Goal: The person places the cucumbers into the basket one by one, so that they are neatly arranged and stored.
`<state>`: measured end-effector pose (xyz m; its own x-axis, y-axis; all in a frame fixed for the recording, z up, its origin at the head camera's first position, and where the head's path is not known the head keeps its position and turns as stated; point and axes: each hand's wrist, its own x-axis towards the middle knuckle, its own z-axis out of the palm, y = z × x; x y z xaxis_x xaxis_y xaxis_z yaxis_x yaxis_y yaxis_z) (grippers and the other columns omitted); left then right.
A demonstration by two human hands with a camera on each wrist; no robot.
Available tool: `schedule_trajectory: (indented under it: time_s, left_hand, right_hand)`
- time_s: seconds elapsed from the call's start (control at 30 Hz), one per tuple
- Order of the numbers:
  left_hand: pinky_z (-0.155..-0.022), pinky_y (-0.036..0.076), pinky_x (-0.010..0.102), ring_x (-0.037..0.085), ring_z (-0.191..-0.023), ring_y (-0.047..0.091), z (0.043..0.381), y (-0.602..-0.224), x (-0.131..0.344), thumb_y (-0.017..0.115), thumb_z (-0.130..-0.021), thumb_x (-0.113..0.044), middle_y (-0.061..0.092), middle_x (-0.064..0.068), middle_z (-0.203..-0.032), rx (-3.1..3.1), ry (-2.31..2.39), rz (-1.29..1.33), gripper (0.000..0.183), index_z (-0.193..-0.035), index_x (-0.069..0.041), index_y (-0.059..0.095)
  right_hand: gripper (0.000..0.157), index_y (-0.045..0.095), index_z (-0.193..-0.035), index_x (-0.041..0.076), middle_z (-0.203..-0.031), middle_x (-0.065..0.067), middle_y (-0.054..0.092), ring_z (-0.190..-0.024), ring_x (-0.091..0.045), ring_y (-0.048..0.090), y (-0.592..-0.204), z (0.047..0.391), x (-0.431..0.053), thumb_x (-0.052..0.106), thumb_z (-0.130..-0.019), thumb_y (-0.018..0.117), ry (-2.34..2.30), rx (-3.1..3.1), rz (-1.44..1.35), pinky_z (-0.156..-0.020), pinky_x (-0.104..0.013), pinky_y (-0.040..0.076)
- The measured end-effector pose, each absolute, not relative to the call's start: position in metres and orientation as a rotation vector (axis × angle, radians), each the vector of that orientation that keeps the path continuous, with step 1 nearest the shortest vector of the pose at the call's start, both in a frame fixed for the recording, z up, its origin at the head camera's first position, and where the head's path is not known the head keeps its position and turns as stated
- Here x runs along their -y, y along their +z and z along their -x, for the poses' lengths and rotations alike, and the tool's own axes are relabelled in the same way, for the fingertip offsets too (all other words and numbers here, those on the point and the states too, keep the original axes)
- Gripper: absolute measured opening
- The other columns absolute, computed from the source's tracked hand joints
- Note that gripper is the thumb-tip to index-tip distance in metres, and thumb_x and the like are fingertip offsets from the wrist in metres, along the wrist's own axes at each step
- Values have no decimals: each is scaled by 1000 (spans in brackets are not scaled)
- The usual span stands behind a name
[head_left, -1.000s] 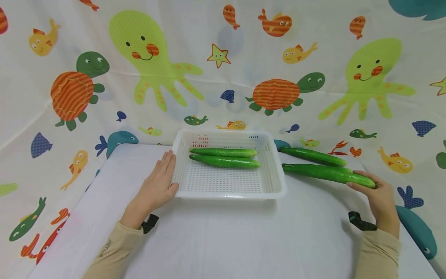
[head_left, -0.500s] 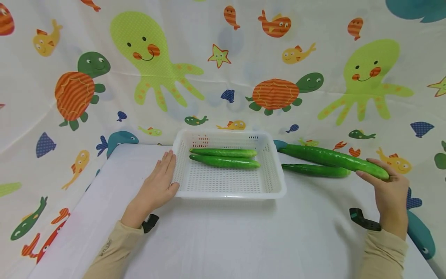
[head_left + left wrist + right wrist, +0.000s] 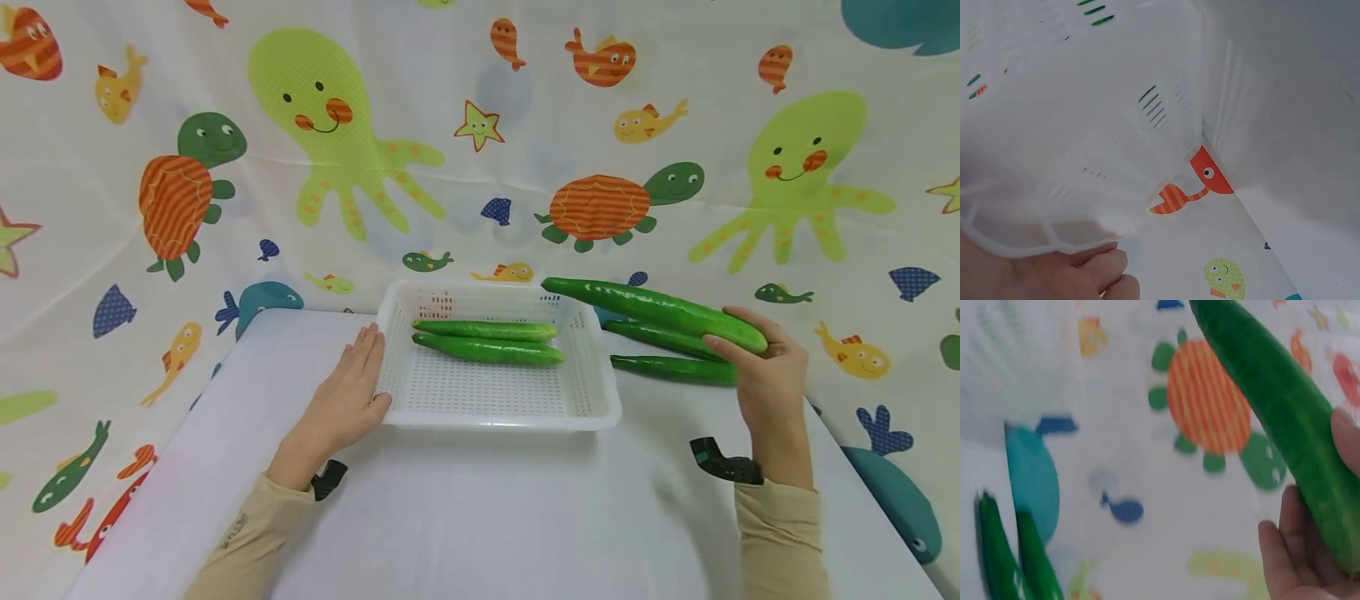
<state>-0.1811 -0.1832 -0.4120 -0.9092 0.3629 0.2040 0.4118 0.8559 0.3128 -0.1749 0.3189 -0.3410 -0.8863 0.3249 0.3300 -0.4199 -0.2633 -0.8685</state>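
My right hand grips a long green cucumber near its right end, thumb on the near side. This cucumber is raised, and its far tip hangs over the back right corner of a white plastic basket. In the right wrist view the cucumber slants across, with fingers beneath it. My left hand rests flat against the basket's left side, fingers straight. Two cucumbers lie side by side inside the basket, toward its back.
Two more cucumbers lie on the white table to the right of the basket, partly hidden behind the held one and my right hand. A curtain printed with sea animals hangs behind the table.
The right hand has lifted one cucumber off the others at the right and carried it left, toward the basket. My left hand has kept its place on the basket.
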Motion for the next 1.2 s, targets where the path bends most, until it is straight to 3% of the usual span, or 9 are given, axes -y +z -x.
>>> schedule_trajectory:
  time_s: [0.27, 0.37, 0.53, 0.6, 0.77, 1.0, 1.2]
  left_hand:
    - [-122, 9, 49, 35, -151, 1, 181, -409, 183, 47, -88, -18, 1, 22, -164, 2911, -541, 595, 82, -154, 11, 9]
    - [-122, 8, 49, 34, -152, 0, 182, -409, 182, 48, -88, -18, 0, 22, -164, 2923, -541, 590, 82, -154, 11, 8]
    - [-122, 8, 50, 35, -151, 0, 182, -409, 183, 48, -89, -17, 0, 22, -164, 2928, -544, 585, 82, -154, 11, 8]
    - [-122, 8, 50, 35, -151, 0, 182, -409, 183, 48, -88, -17, 0, 22, -164, 2927, -545, 586, 81, -154, 11, 8]
    - [-121, 10, 52, 36, -151, 2, 180, -407, 182, 48, -88, -17, 2, 24, -164, 2914, -543, 586, 81, -153, 12, 10]
    - [-121, 9, 51, 35, -151, 0, 180, -408, 182, 47, -87, -18, 1, 23, -164, 2927, -534, 583, 81, -154, 11, 9]
    - [-121, 9, 51, 34, -151, -1, 181, -409, 183, 46, -88, -19, 0, 22, -164, 2936, -526, 580, 82, -154, 11, 8]
  right_hand:
    - [47, 65, -125, -3, -125, -9, 53, -105, -20, 54, -329, 196, -251, -8, -80, 76, 2130, 1867, -168, -83, -20, 53]
    - [48, 65, -128, 1, -132, -10, 51, -102, -17, 58, -333, 200, -229, 1, -81, 79, 2120, 2003, -142, -83, -22, 55]
    - [51, 66, -128, 6, -125, -7, 56, -92, -15, 62, -350, 205, -197, 9, -80, 82, 2059, 2218, -48, -77, -26, 57]
    - [52, 66, -128, 7, -120, -6, 56, -90, -16, 61, -358, 205, -186, 10, -79, 83, 2036, 2280, -9, -75, -26, 56]
    - [53, 68, -127, 8, -133, -7, 54, -97, -21, 59, -374, 207, -166, 13, -76, 86, 1956, 2416, 52, -76, -28, 54]
    - [48, 72, -119, 9, -138, -8, 55, -111, -25, 57, -389, 210, -153, 10, -74, 86, 1859, 2477, 75, -91, -38, 51]
    - [49, 68, -122, 6, -140, -13, 52, -117, -30, 53, -392, 210, -151, 4, -75, 83, 1750, 2578, 76, -98, -45, 47]
